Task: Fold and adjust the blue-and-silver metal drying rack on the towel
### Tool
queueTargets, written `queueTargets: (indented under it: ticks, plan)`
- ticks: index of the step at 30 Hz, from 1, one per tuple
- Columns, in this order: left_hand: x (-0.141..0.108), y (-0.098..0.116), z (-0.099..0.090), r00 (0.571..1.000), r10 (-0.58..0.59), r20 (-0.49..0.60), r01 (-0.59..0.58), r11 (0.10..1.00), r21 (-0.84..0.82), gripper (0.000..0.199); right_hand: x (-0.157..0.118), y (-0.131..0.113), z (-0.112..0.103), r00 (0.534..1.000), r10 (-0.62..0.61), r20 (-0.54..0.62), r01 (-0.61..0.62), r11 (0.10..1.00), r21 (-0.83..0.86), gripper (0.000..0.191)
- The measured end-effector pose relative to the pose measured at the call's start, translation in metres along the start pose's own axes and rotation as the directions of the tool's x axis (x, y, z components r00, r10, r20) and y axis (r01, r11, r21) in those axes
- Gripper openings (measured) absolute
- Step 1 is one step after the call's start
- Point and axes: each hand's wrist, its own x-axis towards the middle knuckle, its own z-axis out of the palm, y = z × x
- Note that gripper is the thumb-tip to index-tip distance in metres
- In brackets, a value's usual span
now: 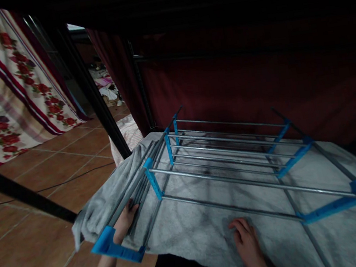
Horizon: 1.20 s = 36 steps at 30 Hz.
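Note:
A rack of grey metal tubes [237, 178] with blue plastic brackets [153, 179] lies on a grey blanket [205, 231]. At its left side, my left hand [126, 216] reaches in by a bundle of loose grey tubes [142, 185], its fingers curled at them. One more blue bracket [117, 248] crosses in front of my left wrist. My right hand [245, 239] rests on the blanket in front of the rack, fingers slightly bent and apart, with nothing in it.
Dark metal posts [92, 92] frame the bed, and a dark red curtain [257, 82] hangs behind the rack. A flowered cloth [15, 81] hangs at the left above the brown tiled floor [47, 169]. A thin cable [56, 184] crosses the tiles.

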Motion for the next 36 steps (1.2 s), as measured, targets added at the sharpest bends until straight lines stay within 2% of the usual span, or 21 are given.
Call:
queueTargets:
  ticks: [9, 15, 23, 28, 31, 36]
  plan:
    - [-0.002, 0.006, -0.005, 0.998, -0.050, 0.046, 0.049, 0.999, 0.023, 0.035, -0.001, 0.000, 0.001, 1.000, 0.001, 0.014, -0.001, 1.000, -0.010, 0.035]
    - [-0.002, 0.000, -0.002, 1.000, -0.013, -0.016, 0.012, 0.998, -0.064, 0.032, 0.000, 0.000, 0.001, 1.000, -0.005, -0.001, 0.005, 1.000, -0.010, 0.036]
    - [0.000, -0.002, -0.002, 0.993, -0.111, -0.036, 0.100, 0.967, -0.235, 0.029, 0.000, -0.002, -0.001, 1.000, -0.003, -0.001, 0.003, 1.000, -0.020, 0.036]
    - [0.004, -0.009, 0.000, 0.990, -0.139, 0.023, 0.139, 0.937, -0.319, 0.040, -0.001, -0.001, 0.000, 1.000, 0.007, 0.016, -0.007, 1.000, -0.024, 0.036]
    - [0.006, -0.011, 0.001, 0.985, -0.169, 0.019, 0.165, 0.919, -0.358, 0.045, -0.001, 0.000, 0.001, 1.000, 0.011, 0.015, -0.011, 1.000, -0.016, 0.035]
    - [0.009, -0.013, 0.002, 0.993, -0.119, -0.022, 0.102, 0.922, -0.373, 0.054, 0.000, -0.003, 0.000, 1.000, 0.016, 0.012, -0.016, 1.000, -0.005, 0.035]
